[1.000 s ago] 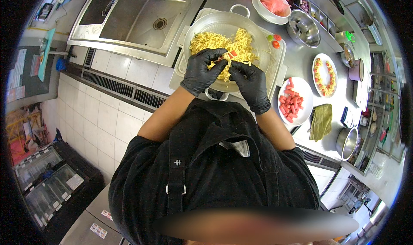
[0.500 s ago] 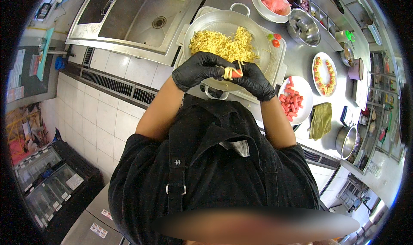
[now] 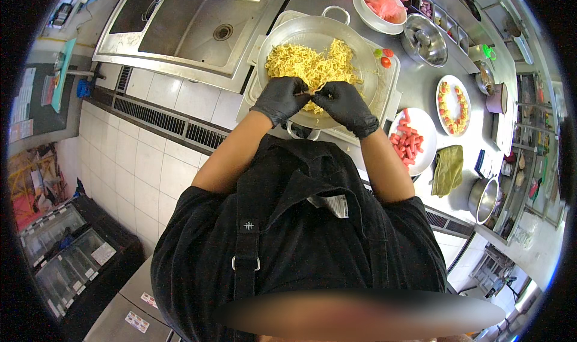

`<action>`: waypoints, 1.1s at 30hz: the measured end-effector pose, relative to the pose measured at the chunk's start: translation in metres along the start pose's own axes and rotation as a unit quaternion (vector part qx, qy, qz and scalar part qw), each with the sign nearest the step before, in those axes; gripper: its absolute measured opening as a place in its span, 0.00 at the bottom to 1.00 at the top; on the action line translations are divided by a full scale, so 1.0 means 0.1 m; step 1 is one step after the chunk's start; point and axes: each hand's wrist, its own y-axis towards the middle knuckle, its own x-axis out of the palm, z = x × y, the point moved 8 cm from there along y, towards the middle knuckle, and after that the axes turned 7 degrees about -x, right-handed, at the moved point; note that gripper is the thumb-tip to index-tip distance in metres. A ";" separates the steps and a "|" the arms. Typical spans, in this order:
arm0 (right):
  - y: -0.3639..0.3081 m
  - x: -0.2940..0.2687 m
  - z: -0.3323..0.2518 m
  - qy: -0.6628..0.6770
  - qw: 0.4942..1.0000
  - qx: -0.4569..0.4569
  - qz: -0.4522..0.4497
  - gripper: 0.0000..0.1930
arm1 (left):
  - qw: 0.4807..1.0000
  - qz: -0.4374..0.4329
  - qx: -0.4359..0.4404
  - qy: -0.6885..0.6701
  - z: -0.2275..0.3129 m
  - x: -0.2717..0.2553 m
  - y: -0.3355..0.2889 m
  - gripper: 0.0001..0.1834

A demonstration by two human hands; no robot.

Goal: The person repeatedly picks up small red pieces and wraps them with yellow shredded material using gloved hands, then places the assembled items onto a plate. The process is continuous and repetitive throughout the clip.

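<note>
My black-gloved left hand (image 3: 280,100) and right hand (image 3: 347,107) close together, fingers bent inward, over tangled yellow noodles (image 3: 309,64) in round silver metal pan (image 3: 368,56); can't tell what either grips. Cut red sausages (image 3: 407,145) on round white plate (image 3: 429,136) to right.

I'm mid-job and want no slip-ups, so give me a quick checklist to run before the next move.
1. Left hand and right hand gloved: ok, both in black.
2. Noodles within reach: ok, a heap in the metal pan at the hands.
3. Red sausage pieces at hand: ok, piled on the round white plate.
4. Grip between the hands: cannot tell, they hide it.
5. Space on the oval plate: ok, its middle is bare.
</note>
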 end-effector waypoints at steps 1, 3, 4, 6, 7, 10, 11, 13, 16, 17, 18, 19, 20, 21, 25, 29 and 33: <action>-0.04 0.01 -0.02 0.034 0.999 0.019 0.021 0.17 | 0.999 0.026 -0.015 -0.029 -0.04 -0.04 0.01 0.19; -0.11 0.02 -0.03 0.103 0.991 0.058 0.065 0.17 | 0.992 0.078 -0.043 -0.086 -0.10 -0.13 0.01 0.19; -0.15 0.06 0.02 0.140 0.984 0.091 0.066 0.16 | 0.986 0.067 -0.052 -0.144 -0.11 -0.15 0.01 0.17; -0.18 0.08 0.09 0.168 0.977 0.058 0.120 0.14 | 0.945 0.044 -0.079 -0.313 -0.15 -0.13 0.00 0.15; -0.20 0.09 0.12 0.181 0.971 0.041 0.148 0.13 | 0.914 0.031 -0.092 -0.394 -0.18 -0.11 0.00 0.14; -0.21 0.11 0.24 0.180 0.971 0.041 0.155 0.12 | 0.848 0.012 -0.088 -0.522 -0.20 -0.13 -0.01 0.12; -0.21 0.10 0.30 0.167 0.973 0.052 0.151 0.11 | 0.820 0.014 -0.085 -0.566 -0.19 -0.16 -0.01 0.12; -0.21 0.04 0.38 0.141 0.977 0.074 0.144 0.09 | 0.837 0.033 -0.071 -0.541 -0.17 -0.35 -0.02 0.12; -0.23 -0.16 0.62 0.072 0.979 0.032 0.187 0.10 | 0.837 0.072 -0.023 -0.542 -0.03 -0.70 -0.07 0.11; -0.24 -0.19 0.73 0.040 0.981 0.037 0.185 0.11 | 0.833 0.074 -0.006 -0.548 -0.02 -0.79 -0.07 0.11; -0.25 -0.19 0.82 0.012 0.985 0.035 0.170 0.11 | 0.831 0.073 0.004 -0.551 0.03 -0.89 -0.08 0.11; -0.26 -0.18 0.89 -0.016 0.987 0.033 0.154 0.10 | 0.829 0.071 0.013 -0.555 0.08 -0.98 -0.09 0.11; -0.25 -0.16 0.93 -0.045 0.989 0.031 0.139 0.10 | 0.847 0.069 0.028 -0.526 0.16 -1.06 -0.09 0.12; -0.24 -0.22 0.81 -0.131 0.980 0.007 0.151 0.10 | 0.865 0.067 0.042 -0.495 0.23 -1.13 -0.09 0.12; -0.02 -0.27 0.38 -0.245 0.947 -0.067 0.197 0.11 | 0.894 0.050 0.024 -0.444 0.28 -1.10 -0.09 0.12; 0.45 0.18 0.19 -0.227 0.955 -0.093 0.168 0.12 | 0.900 0.051 0.022 -0.431 0.22 -0.97 -0.07 0.13; 0.66 0.40 0.39 -0.378 0.923 -0.001 0.065 0.12 | 0.902 0.055 0.013 -0.428 0.07 -0.94 -0.13 0.13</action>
